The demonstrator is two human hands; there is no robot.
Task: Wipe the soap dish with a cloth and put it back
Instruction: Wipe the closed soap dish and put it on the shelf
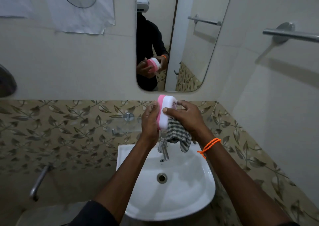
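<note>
A pink and white soap dish (pixel 166 111) is held up on edge above the sink, its white side facing me. My left hand (pixel 149 122) grips its pink left side. My right hand (pixel 185 117) holds the dish from the right, with the thumb across the white face. A green and white checked cloth (pixel 177 134) hangs from under my right palm, bunched behind the dish. The mirror (pixel 189 44) reflects both hands holding the dish.
A white basin (pixel 195 187) lies below my hands, with a chrome tap (pixel 164 149) at its back edge. A glass shelf (pixel 124 125) is fixed to the leaf-patterned tiles at the left. A towel bar (pixel 291 35) juts from the right wall.
</note>
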